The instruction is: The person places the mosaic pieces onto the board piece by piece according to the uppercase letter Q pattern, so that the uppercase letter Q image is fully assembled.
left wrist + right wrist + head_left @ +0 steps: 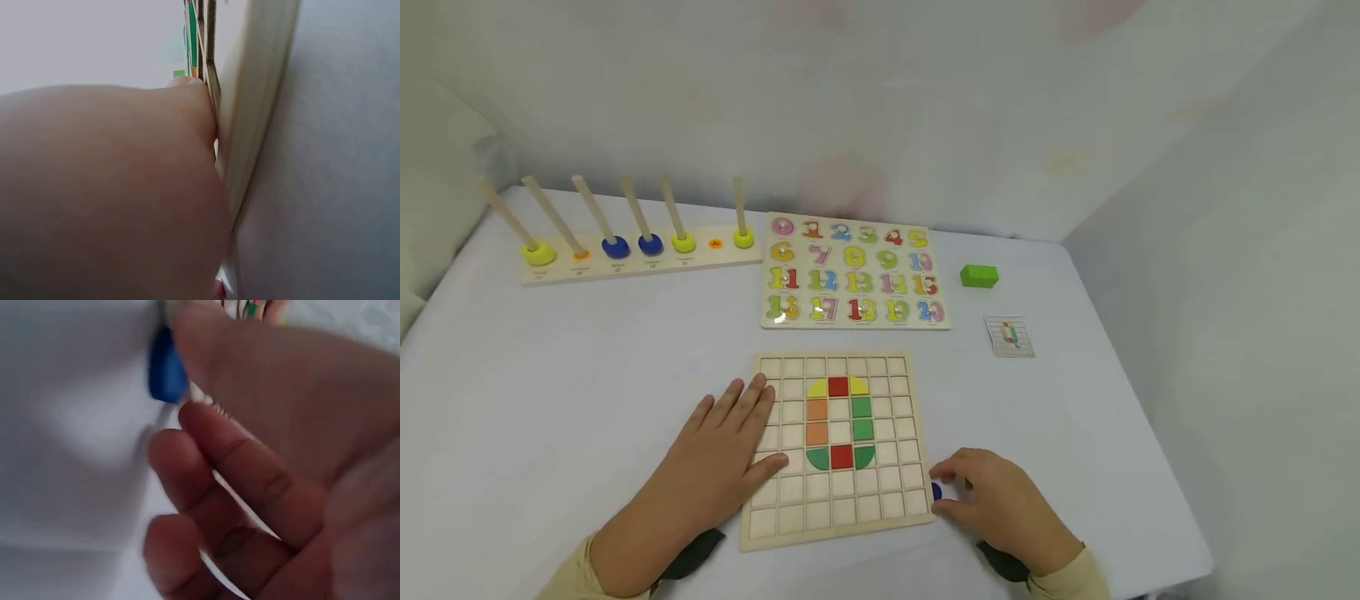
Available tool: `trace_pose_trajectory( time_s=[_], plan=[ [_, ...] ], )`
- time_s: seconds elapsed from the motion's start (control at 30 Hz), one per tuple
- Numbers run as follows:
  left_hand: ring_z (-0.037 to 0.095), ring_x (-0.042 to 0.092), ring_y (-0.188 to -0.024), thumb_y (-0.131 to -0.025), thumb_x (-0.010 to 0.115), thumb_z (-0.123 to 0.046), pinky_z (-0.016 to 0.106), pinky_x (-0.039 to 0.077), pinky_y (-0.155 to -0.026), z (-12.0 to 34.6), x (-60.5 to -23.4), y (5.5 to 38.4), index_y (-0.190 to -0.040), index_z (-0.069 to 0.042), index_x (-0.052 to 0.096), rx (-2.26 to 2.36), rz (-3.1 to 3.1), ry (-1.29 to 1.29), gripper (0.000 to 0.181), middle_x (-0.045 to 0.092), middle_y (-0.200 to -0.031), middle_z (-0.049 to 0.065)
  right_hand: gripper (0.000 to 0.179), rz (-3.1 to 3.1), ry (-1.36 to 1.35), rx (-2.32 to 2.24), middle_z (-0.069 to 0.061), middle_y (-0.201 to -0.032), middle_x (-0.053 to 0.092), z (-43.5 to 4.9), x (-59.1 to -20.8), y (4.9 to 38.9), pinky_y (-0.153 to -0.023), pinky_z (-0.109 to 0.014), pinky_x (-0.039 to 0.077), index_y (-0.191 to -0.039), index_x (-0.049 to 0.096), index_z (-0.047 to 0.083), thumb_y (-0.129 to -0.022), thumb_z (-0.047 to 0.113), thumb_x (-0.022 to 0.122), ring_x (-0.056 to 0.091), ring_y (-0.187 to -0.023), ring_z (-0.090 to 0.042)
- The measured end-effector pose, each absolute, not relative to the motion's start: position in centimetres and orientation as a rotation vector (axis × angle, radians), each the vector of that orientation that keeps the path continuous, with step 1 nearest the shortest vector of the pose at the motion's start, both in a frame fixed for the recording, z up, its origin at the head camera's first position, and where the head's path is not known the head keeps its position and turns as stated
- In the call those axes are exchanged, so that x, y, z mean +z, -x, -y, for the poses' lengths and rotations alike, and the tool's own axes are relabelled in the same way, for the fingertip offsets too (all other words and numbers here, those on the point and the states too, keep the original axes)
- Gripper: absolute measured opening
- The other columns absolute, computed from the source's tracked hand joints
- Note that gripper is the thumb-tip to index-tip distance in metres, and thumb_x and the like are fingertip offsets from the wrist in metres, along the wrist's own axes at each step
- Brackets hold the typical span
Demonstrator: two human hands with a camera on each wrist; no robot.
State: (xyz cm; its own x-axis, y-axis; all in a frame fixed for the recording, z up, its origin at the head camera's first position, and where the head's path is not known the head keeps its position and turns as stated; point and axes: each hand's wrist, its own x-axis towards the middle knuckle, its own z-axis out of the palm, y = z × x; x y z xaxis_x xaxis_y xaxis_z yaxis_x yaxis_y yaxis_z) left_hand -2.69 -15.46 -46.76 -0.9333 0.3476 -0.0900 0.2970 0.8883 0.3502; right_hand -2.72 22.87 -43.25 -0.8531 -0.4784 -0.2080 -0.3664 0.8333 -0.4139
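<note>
My left hand (718, 454) lies flat on the left side of a wooden grid board (790, 521), fingers spread and thumb over the squares. Coloured tiles on the board form a ring: red tile (841, 457), green tile (862, 429), orange tile (816, 433), yellow tile (817, 388) and several others. At the board's lower right edge, my right hand (1000, 500) pinches a small blue piece (936, 492) between thumb and forefinger. In the right wrist view the blue piece (167, 369) stands beside the thumb, partly covered by it, with the other fingers curled below.
A number puzzle board (857, 271) lies behind the grid. Left of it stands a peg stacker (640, 258) with yellow and blue rings. A green block (979, 276) and a small pattern card (1010, 337) lie at the right on the white table (1075, 417).
</note>
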Motion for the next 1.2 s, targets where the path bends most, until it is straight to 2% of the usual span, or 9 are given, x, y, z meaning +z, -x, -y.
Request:
trace_pose_trajectory(
  time_s=[0.13, 0.3, 0.47, 0.6, 0.7, 0.9, 1.07, 1.2],
  plan=[
    [0.046, 0.019, -0.159, -0.103, 0.066, -0.055, 0.068, 0.016, -0.124, 16.1, -47.0, 2.4, -0.166, 0.003, 0.03, 0.506, -2.912, -0.467, 0.093, 0.021, -0.175, 0.02, 0.023, -2.705, 0.661, -0.621, 0.023, -0.105, 0.068, -22.8, -44.4, 2.7, -0.076, -0.028, 0.055, -0.109, 0.08, 0.024, -0.089, 0.029, 0.09, 0.056, -0.086, 0.001],
    [0.046, 0.018, -0.159, -0.103, 0.065, -0.055, 0.068, 0.016, -0.124, 16.1, -47.1, 2.5, -0.167, 0.003, 0.029, 0.531, -2.918, -0.462, 0.093, 0.021, -0.175, 0.02, 0.027, -2.705, 0.63, -0.641, 0.021, -0.105, 0.067, -22.9, -44.6, 3.0, -0.076, -0.027, 0.054, -0.112, 0.081, 0.022, -0.088, 0.027, 0.091, 0.055, -0.086, 0.0],
    [0.045, 0.019, -0.159, -0.104, 0.064, -0.054, 0.068, 0.015, -0.124, 15.4, -47.2, 2.7, -0.167, 0.003, 0.029, 0.56, -2.918, -0.476, 0.092, 0.021, -0.175, 0.02, 0.016, -2.684, 0.54, -0.682, 0.022, -0.096, 0.068, -23.2, -44.1, 2.9, -0.071, -0.026, 0.054, -0.1, 0.079, 0.026, -0.089, 0.023, 0.091, 0.056, -0.08, 0.0],
    [0.045, 0.019, -0.159, -0.105, 0.062, -0.056, 0.067, 0.016, -0.124, 15.0, -47.1, 3.0, -0.167, 0.002, 0.029, 0.544, -2.922, -0.494, 0.091, 0.021, -0.175, 0.02, 0.017, -2.744, 0.457, -0.776, 0.023, -0.09, 0.068, -22.7, -43.5, 2.3, -0.067, -0.025, 0.052, -0.095, 0.079, 0.028, -0.09, 0.015, 0.088, 0.055, -0.076, 0.0],
    [0.045, 0.02, -0.159, -0.105, 0.063, -0.055, 0.067, 0.016, -0.124, 14.9, -46.9, 3.1, -0.166, 0.003, 0.03, 0.523, -2.931, -0.495, 0.091, 0.022, -0.174, 0.02, 0.019, -2.86, 0.576, -0.825, 0.022, -0.091, 0.07, -21.3, -43.3, 2.0, -0.067, -0.024, 0.051, -0.095, 0.082, 0.026, -0.088, 0.01, 0.089, 0.056, -0.078, -0.003],
    [0.046, 0.021, -0.158, -0.104, 0.064, -0.055, 0.067, 0.017, -0.124, 14.7, -47.0, 3.2, -0.166, 0.003, 0.031, 0.545, -2.933, -0.48, 0.091, 0.023, -0.174, 0.02, 0.009, -3.004, 1.064, -0.657, 0.01, -0.09, 0.076, -16.2, -44.0, 2.3, -0.071, -0.024, 0.053, -0.092, 0.085, 0.015, -0.087, 0.009, 0.088, 0.062, -0.079, -0.008],
    [0.046, 0.025, -0.157, -0.104, 0.064, -0.055, 0.068, 0.02, -0.123, 14.0, -47.1, 3.7, -0.165, 0.002, 0.034, 0.534, -2.954, -0.519, 0.089, 0.026, -0.173, 0.02, 0.004, -2.905, 1.007, -0.589, 0.008, -0.087, 0.076, -14.2, -44.2, 2.3, -0.073, -0.024, 0.053, -0.091, 0.083, 0.013, -0.092, 0.013, 0.087, 0.064, -0.08, -0.009],
    [0.041, 0.026, -0.158, -0.103, 0.064, -0.057, 0.066, 0.023, -0.123, 13.2, -46.8, 3.8, -0.166, -0.003, 0.036, 0.558, -3.026, -0.606, 0.087, 0.027, -0.174, 0.016, 0.008, -2.887, 1.041, -0.53, 0.01, -0.092, 0.076, -14.9, -43.9, 2.5, -0.076, -0.026, 0.055, -0.097, 0.085, 0.015, -0.096, 0.023, 0.084, 0.064, -0.085, -0.009]
  ],
)
